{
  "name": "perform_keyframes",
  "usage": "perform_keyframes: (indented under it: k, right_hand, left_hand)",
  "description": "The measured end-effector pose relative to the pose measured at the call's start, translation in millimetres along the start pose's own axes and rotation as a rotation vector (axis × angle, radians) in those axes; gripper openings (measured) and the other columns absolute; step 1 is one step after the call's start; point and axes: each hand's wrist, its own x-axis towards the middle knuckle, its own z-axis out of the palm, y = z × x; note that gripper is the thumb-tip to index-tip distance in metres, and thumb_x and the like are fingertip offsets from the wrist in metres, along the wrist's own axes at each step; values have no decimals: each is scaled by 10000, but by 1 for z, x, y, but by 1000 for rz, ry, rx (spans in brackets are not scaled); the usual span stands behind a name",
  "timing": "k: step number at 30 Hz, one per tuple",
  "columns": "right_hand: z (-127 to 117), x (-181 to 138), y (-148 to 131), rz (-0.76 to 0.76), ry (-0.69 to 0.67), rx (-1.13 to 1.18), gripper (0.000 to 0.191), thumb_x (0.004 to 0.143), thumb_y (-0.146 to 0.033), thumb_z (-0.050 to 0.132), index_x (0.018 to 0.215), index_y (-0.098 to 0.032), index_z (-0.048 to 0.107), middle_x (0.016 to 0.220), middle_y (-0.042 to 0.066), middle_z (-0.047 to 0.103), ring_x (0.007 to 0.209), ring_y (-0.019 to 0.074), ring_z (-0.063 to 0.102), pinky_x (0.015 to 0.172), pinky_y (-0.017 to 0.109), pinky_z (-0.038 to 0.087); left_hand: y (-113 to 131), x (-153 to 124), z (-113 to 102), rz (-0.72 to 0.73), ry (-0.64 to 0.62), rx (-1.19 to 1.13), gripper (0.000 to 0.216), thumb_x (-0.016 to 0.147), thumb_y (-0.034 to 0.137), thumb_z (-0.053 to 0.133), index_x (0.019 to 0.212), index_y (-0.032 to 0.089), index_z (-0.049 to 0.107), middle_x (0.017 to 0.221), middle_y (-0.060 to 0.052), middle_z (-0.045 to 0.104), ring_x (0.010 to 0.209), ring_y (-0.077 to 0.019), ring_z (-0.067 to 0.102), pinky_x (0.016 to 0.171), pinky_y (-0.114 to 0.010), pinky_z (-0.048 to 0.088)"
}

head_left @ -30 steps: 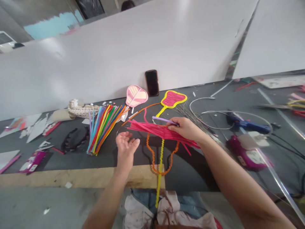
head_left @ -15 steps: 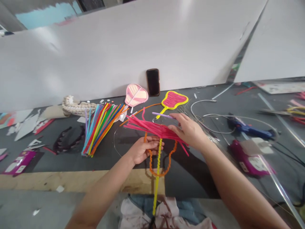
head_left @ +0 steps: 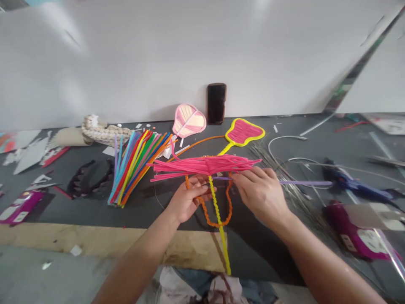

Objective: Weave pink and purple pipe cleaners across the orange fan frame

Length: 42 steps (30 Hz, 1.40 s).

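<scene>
Head view: left hand (head_left: pixel 188 198) has its fingers curled round the left side of an orange loop (head_left: pixel 229 204), tips behind a twisted yellow stem (head_left: pixel 215 202). Right hand (head_left: pixel 264 190) has its fingers closed on a purple stem (head_left: pixel 306 183), which runs roughly level, one length projecting right of the hand, the other reaching toward the yellow stem. Pink bundle (head_left: pixel 205 164) lies crosswise at the top of the yellow stem, just above both hands, over the dark counter (head_left: pixel 268 253). Beyond: yellow-edged paddle (head_left: pixel 243 132), upright phone (head_left: pixel 216 103). Multicoloured stems (head_left: pixel 137 169) lie to the left.
</scene>
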Motion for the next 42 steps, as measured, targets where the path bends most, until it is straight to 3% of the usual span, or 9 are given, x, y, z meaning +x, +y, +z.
perform_keyframes:
  k: [5,10,13,17,21,25,31,37,42]
  right_hand:
    - [10,0,-6,-23,13,85,153,911,-136,564,885,-201,699,808,12,734,804,173,594,713,332,319]
    - [8,2,-12,-1,131,96,157,901,-179,616,1027,-219,700,1003,36,736,921,208,582,803,349,359]
    - [4,1,-16,-16,186,191,92,902,-183,617,952,-202,692,933,41,733,870,195,576,782,334,385]
    - [4,0,-21,-26,135,308,98,922,-193,587,905,-198,683,876,29,728,815,172,575,744,317,388]
    - [7,1,-18,26,141,181,122,914,-231,621,996,-217,711,952,24,749,907,202,584,833,367,351]
    - [9,1,-12,44,89,114,103,915,-217,622,892,-231,721,856,1,751,839,173,589,840,376,304]
    - [12,-1,-10,35,3,27,167,926,-202,583,783,-207,669,732,-6,706,793,175,542,841,387,250]
    - [16,-4,-11,59,-64,-6,140,928,-152,547,824,-198,629,763,3,676,825,193,512,816,386,226]
    - [19,-6,-9,68,-112,-41,147,912,-122,535,821,-198,620,771,10,665,812,196,491,815,392,219]
  left_hand:
    - [-9,-2,6,-22,4,-17,368,613,195,862,922,152,667,869,-7,683,757,-169,713,697,-275,581]
    - [-8,1,4,27,59,-28,363,613,206,858,923,143,679,862,-18,689,754,-153,688,669,-268,578]
    - [-4,3,2,63,78,-38,352,620,212,845,921,135,680,857,-32,694,773,-152,681,685,-263,573]
    - [-2,4,0,101,99,-61,356,638,196,823,960,142,680,945,-38,697,805,-153,682,701,-268,571]
    - [-6,2,2,77,51,-33,356,654,199,817,982,141,693,944,-49,711,837,-184,700,699,-283,584]
    - [-10,-1,6,37,-6,-4,389,658,210,823,1013,132,686,886,-51,720,829,-193,713,664,-258,584]
    - [-12,-2,8,42,-19,-6,468,667,184,818,1037,183,530,1048,-63,715,852,-236,738,648,-280,585]
    - [-13,-1,9,13,7,-10,520,659,225,841,909,211,385,957,-49,736,765,-248,748,624,-303,580]
    - [-12,2,8,-3,37,40,412,617,230,853,850,157,520,804,-30,724,739,-222,740,659,-295,586]
